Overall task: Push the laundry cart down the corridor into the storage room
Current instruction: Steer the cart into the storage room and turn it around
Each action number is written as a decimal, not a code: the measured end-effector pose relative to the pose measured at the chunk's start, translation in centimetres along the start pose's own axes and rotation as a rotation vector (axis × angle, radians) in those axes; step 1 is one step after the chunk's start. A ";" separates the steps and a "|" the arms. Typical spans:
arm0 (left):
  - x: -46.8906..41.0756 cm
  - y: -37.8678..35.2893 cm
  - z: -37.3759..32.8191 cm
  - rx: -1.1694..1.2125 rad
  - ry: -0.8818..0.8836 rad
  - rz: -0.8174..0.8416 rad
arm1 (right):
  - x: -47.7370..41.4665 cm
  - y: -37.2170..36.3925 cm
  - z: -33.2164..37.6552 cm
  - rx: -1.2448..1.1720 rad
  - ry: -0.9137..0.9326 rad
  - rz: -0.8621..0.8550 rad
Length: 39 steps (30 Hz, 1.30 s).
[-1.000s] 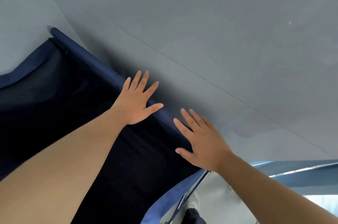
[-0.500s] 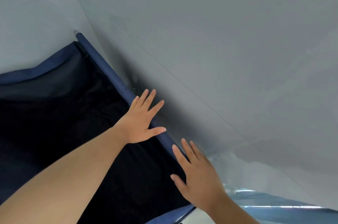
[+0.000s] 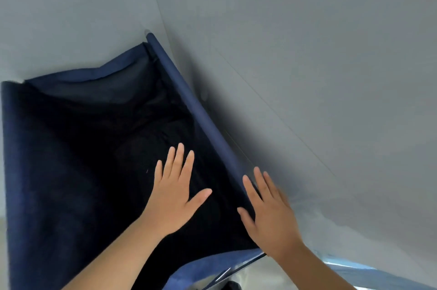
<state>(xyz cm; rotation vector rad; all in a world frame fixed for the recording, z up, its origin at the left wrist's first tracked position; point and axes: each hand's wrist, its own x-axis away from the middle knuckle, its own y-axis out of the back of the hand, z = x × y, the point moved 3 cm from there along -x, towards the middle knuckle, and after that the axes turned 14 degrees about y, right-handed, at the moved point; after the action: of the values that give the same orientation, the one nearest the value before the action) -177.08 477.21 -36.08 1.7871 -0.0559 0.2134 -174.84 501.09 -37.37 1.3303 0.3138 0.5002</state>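
One laundry cart point(image 3: 78, 171) fills the lower left of my view, its dark blue fabric bag open toward me and its interior so black that I cannot make out what lies inside. Its right rim rail point(image 3: 189, 100) runs just beside the grey wall point(image 3: 307, 53); whether they touch I cannot tell. My left hand point(image 3: 173, 204) hovers flat over the bag's opening, fingers spread and released, grasping nothing. My right hand point(image 3: 272, 216) is likewise open at the near end of that rail, slightly blurred, so contact is unclear. The near hem point(image 3: 201, 268) is cut off by the frame's bottom edge. No writing shows. Half a second ago the left hand lay on the rail; now it is inboard.
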 end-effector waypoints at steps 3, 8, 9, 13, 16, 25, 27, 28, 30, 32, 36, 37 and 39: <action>7.7 -0.7 5.7 -0.019 0.219 -0.024 | 0.2 -0.1 0.0 0.070 0.109 -0.020; 18.2 0.2 13.9 -0.095 0.661 -0.051 | 0.2 -0.2 0.0 0.121 0.248 0.024; 20.1 0.4 15.4 -0.087 0.749 -0.052 | 0.2 -0.2 0.0 0.130 0.267 0.033; 25.4 -0.4 18.7 -0.046 0.901 -0.013 | 0.6 -0.3 -0.2 0.154 0.270 0.051; 26.8 -1.9 18.9 0.046 0.908 -0.041 | 0.2 -0.2 -0.1 0.154 0.249 0.063; 25.8 -2.7 18.5 0.208 0.833 -0.177 | -1.9 -0.3 -0.9 0.124 0.227 0.060; 25.3 -2.6 18.3 0.216 0.834 -0.163 | -2.2 -0.4 -1.4 0.129 0.220 0.091; 25.1 -2.7 18.2 0.215 0.835 -0.148 | -2.4 -0.4 -1.7 0.129 0.215 0.105; 25.1 -2.9 18.2 0.185 0.846 -0.117 | -2.5 -0.3 -1.9 0.127 0.218 0.111; 24.8 -2.9 18.2 0.046 0.856 -0.096 | -2.5 -0.1 -1.8 0.132 0.224 0.107; 20.2 -1.2 15.4 -0.042 0.718 -0.098 | -2.5 0.1 -1.4 0.162 0.232 0.127; 17.9 -0.6 14.0 -0.032 0.632 -0.092 | -2.5 0.1 -1.3 0.166 0.229 0.139; 12.5 0.7 10.9 -0.025 0.447 -0.089 | -2.4 0.4 -1.2 0.163 0.211 0.135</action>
<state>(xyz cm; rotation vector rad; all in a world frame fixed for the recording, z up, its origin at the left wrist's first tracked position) -163.64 467.42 -35.47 1.6765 0.3382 0.5396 -177.58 500.92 -37.43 1.4656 0.4486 0.7437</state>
